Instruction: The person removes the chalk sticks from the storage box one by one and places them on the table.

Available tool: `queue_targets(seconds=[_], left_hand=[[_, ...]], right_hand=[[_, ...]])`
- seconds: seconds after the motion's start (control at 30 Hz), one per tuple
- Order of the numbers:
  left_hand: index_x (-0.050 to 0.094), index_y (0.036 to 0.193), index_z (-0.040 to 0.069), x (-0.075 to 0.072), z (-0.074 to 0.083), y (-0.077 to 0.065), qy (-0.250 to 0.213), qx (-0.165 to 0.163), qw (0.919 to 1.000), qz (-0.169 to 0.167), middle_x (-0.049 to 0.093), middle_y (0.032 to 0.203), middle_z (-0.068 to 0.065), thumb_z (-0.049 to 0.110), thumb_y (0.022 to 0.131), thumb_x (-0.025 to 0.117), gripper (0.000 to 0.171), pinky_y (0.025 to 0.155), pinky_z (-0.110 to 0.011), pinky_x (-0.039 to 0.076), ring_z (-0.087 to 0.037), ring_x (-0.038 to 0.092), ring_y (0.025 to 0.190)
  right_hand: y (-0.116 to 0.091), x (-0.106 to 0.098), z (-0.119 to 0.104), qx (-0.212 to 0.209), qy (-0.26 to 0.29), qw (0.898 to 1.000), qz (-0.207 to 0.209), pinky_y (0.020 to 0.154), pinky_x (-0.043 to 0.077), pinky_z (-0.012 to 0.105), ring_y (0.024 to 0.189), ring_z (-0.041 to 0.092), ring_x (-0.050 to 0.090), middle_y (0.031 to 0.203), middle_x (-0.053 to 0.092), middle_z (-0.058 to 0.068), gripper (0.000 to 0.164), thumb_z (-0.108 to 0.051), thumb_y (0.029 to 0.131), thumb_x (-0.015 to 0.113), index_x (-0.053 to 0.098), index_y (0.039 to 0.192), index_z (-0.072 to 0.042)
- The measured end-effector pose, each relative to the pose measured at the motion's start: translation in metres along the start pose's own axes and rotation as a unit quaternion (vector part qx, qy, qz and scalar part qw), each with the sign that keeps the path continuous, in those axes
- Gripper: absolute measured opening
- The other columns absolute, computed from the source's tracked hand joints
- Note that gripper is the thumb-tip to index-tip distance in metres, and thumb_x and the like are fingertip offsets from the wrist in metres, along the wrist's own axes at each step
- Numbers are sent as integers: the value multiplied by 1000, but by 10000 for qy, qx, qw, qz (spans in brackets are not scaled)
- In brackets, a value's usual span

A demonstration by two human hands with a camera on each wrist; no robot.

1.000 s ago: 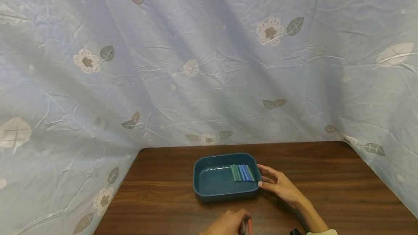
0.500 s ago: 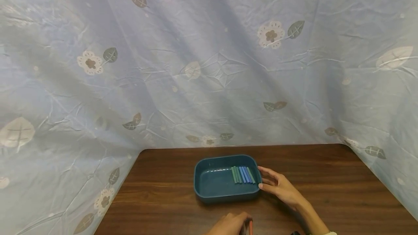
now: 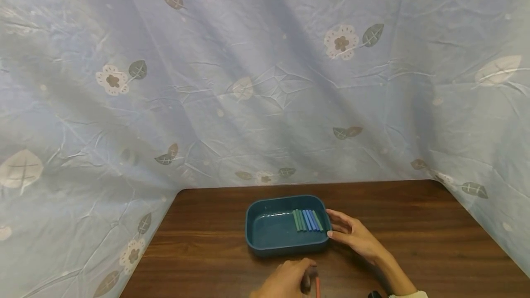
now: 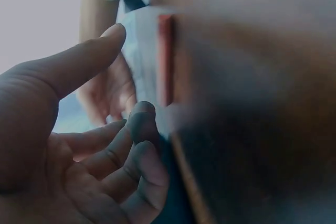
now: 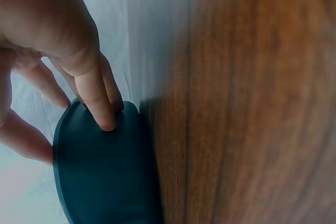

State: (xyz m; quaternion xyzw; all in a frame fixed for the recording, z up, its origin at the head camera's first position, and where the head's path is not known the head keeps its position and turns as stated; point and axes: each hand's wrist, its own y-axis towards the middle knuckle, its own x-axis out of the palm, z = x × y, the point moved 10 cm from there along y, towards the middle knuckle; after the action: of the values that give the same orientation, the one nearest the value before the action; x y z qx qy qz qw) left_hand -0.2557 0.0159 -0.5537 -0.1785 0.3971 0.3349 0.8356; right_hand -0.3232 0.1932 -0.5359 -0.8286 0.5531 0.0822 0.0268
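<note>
My left hand is near the front of the table, thumb and fingers apart. Just right of its fingertips is a thin orange-red chalk-like stick. In the left wrist view the red stick lies beyond the spread thumb and fingers, with a gap between. My right hand touches the right end of a dark teal dish, fingers spread. The right wrist view has its fingertips on the outer wall and rim of the dish. Several green and blue sticks lie side by side in the dish's right half.
The dish stands on a dark wooden table. Pale blue leaf-and-flower cloth hangs behind the table and on both sides. A small black object shows near the right forearm at the bottom edge.
My left hand's fingers have moved forward and away from the red stick, which was close against them before. My right hand, the dish and its sticks stay as they were.
</note>
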Motion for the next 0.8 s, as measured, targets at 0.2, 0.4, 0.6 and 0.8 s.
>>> queue_targets(seconds=[0.2,0.4,0.6,0.8], left_hand=[[61,146,14,-43,32,-10,-196,-561,9978,277,67,89,14,34,84,94,73,69,-21,51,4,56,74],[58,150,8,-63,38,-5,-515,-370,9966,521,72,91,6,34,86,93,77,64,-19,49,4,56,65],[56,152,11,-84,41,3,-525,-235,9951,801,73,98,5,37,88,91,77,64,-18,51,5,58,66],[55,154,11,-106,38,14,-423,-201,9927,1112,75,104,2,41,90,88,78,66,-18,53,4,60,69]], right_hand=[[0,1,-1,-31,-7,9999,-95,108,57,34,150,61,38,169,29,36,76,-19,107,68,27,168,0],[0,2,0,-117,-61,9998,-121,109,56,35,150,62,38,169,29,37,76,-19,107,67,27,167,1],[-1,3,1,-70,-34,9999,-82,108,57,34,150,61,40,168,30,37,76,-19,106,68,28,167,1],[-1,2,-1,-88,1,9999,-86,108,57,37,149,61,40,167,32,37,75,-18,106,68,29,167,1]])
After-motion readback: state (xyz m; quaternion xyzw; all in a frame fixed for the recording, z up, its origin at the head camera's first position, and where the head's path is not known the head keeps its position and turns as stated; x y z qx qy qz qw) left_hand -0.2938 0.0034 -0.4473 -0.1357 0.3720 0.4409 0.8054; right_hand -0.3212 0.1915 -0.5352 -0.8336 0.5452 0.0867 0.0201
